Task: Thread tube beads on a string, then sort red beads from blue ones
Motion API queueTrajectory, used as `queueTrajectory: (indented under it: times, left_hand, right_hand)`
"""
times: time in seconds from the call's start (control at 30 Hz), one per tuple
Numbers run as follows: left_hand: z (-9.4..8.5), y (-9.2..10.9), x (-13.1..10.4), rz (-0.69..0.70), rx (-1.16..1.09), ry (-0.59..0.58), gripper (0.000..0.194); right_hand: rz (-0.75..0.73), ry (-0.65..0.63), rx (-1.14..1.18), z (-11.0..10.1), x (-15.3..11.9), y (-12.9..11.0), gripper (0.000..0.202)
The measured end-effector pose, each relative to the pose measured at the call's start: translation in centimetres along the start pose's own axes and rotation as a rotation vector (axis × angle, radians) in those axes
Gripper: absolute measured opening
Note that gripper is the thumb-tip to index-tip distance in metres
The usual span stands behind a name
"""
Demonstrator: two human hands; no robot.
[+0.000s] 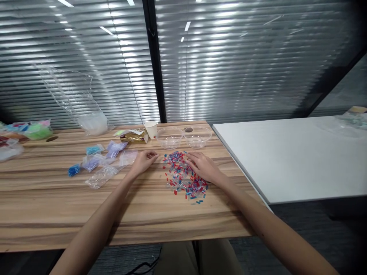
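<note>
The left hand point(145, 161) is curled near the little red, blue and clear bits point(179, 168); the right hand point(203, 167) lies flat on them. A quick swipe could scatter bits off the wooden tabletop point(137, 214).

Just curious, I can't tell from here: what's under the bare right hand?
Small red, blue and clear plastic pieces reach the edge of the right hand; what its palm covers is hidden.
</note>
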State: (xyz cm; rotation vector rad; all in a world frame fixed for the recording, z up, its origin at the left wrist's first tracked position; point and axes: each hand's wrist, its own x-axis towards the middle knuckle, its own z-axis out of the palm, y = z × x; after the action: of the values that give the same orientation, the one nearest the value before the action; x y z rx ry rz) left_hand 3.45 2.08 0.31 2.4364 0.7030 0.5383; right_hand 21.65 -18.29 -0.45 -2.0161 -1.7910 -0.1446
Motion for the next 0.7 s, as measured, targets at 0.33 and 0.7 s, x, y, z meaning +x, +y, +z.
queueTrajectory:
  times: [0.33, 0.7]
  left_hand:
    - [4.1, 3.0, -2.3, 0.447, 0.344, -0.351, 0.056]
    - [4.7, 3.6, -3.6, 0.539, 0.45, -0.404, 0.053]
  right_hand:
    - [-0.104, -0.24, 0.019, 1.3, -0.6, -1.5, 0.067]
    - [-0.052, -0.301, -0.021, 1.7, -0.5, 1.1, 0.069]
